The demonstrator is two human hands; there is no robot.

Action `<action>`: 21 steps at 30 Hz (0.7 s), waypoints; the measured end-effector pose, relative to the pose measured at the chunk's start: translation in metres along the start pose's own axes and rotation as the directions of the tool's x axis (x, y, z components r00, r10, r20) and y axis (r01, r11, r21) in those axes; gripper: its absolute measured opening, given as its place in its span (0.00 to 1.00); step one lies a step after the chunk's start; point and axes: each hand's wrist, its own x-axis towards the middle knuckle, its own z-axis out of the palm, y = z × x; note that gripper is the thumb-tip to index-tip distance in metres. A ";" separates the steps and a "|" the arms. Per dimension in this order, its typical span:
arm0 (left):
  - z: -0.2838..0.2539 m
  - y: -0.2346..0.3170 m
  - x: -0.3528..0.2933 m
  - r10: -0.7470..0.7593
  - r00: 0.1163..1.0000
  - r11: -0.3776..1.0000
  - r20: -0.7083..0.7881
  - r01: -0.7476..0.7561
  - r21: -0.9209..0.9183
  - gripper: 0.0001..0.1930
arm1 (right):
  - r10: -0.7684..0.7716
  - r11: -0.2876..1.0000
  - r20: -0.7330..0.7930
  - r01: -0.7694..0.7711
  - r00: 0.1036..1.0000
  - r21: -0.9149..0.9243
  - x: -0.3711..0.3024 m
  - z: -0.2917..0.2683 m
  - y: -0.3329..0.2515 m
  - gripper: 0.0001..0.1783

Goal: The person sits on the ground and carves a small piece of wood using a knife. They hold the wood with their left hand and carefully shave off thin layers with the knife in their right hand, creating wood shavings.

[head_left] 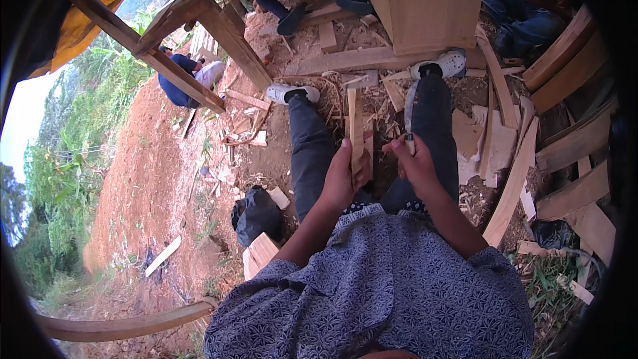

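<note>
My left hand (347,171) is closed round the lower part of a narrow, pale wooden strip (356,119), which points away from me between my knees. To its right, my right hand (415,165) is wrapped round the handle of a knife (409,110). Its long grey blade points away from me, along the inside of my right leg. The blade and the strip are apart. Part of the handle is hidden by my fingers. Wood shavings and offcuts lie on the ground between my feet.
A large wooden block (425,6) stands beyond my feet. Curved planks (512,179) lie on the right. A black bag (258,216) and a wood block (260,252) sit by my left elbow. Timber posts (229,40) rise at upper left. Several people sit nearby, one on the slope (179,80).
</note>
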 end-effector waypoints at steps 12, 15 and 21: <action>0.009 -0.014 0.032 0.291 0.955 0.934 -0.062 -0.269 0.236 0.09 | 0.005 0.999 0.027 -0.004 1.000 -0.039 0.023 -0.002 -0.003 0.12; 0.001 -0.017 0.050 0.339 0.928 0.940 -0.154 -0.327 0.101 0.10 | 0.080 0.997 0.100 -0.081 0.992 0.002 0.031 -0.007 0.015 0.12; -0.033 -0.020 0.082 0.271 0.917 0.962 -0.292 -0.262 0.070 0.07 | 0.127 0.991 0.278 -0.133 0.952 0.001 0.055 -0.004 0.041 0.12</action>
